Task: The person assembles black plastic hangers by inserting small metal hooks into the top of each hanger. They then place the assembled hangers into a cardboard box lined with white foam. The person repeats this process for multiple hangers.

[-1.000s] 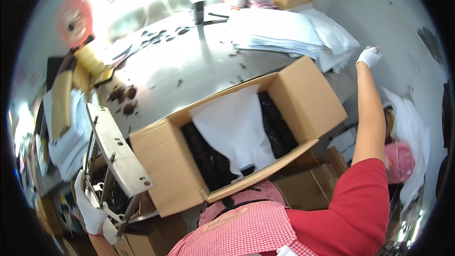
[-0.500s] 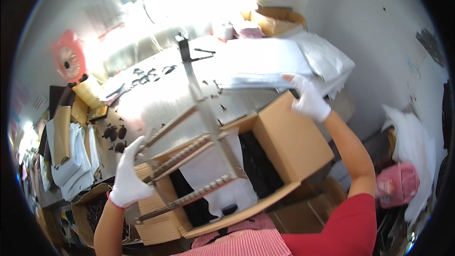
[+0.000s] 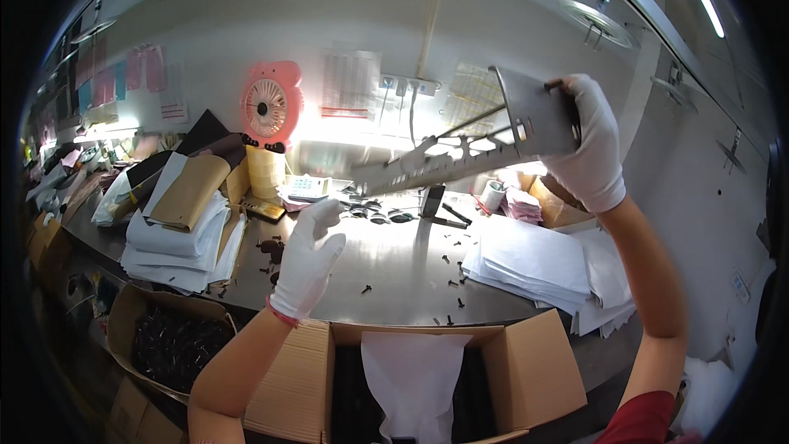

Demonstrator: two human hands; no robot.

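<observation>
My right hand (image 3: 593, 148), in a white glove, holds up a grey metal rack (image 3: 534, 125) with notched bars by its broad end plate. The rack hangs tilted above the workbench, its long bars reaching left. My left hand (image 3: 306, 261), also gloved, is raised below the rack's left end, apart from it, with thumb and fingers spread and nothing in them. Below stands an open cardboard box (image 3: 536, 368) with its flaps folded out. A white sheet of paper (image 3: 415, 374) drapes over dark contents in it, which I cannot make out.
The metal workbench (image 3: 386, 267) carries scattered black screw-like pieces. White sheet stacks (image 3: 526, 259) lie right, with more papers (image 3: 185, 234) left. A pink fan (image 3: 271, 105) and calculator (image 3: 308, 187) are at the back. Left, another carton (image 3: 123, 321) holds black parts.
The rack has risen from over the box to above the bench, now held in my right hand. My left hand has let go of it. My view has tilted up.
</observation>
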